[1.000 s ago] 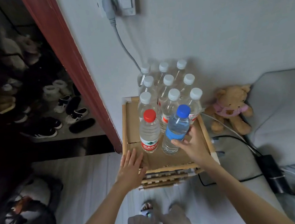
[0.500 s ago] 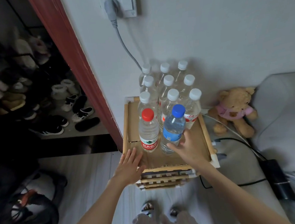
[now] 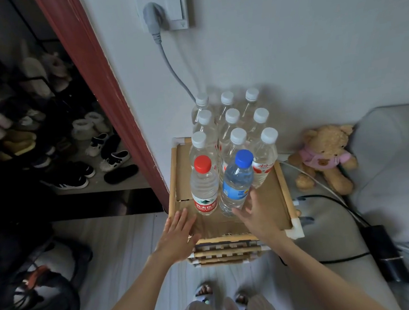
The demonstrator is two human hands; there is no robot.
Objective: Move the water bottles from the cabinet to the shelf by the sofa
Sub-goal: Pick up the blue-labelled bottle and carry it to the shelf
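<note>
A wooden shelf (image 3: 285, 192) with a cardboard top stands against the wall beside the sofa. Several clear white-capped water bottles (image 3: 264, 154) stand in rows at its back. In front of them stand a red-capped bottle (image 3: 203, 187) and a blue-capped bottle (image 3: 235, 184), side by side. My right hand (image 3: 255, 214) is at the blue-capped bottle's lower right, fingers loose and spread, fingertips touching its side. My left hand (image 3: 177, 229) lies flat and open on the shelf's front left edge, just below the red-capped bottle.
A teddy bear (image 3: 325, 159) sits right of the shelf against the grey sofa (image 3: 397, 162). Cables and a black power brick (image 3: 385, 252) lie on the floor at the right. A plug (image 3: 153, 16) and cord hang above. A dark shoe rack (image 3: 49, 143) is at the left.
My right hand has set the blue-capped bottle upright next to the red-capped one and loosened its grip. The view has moved closer to the shelf. My left hand stays on the front edge.
</note>
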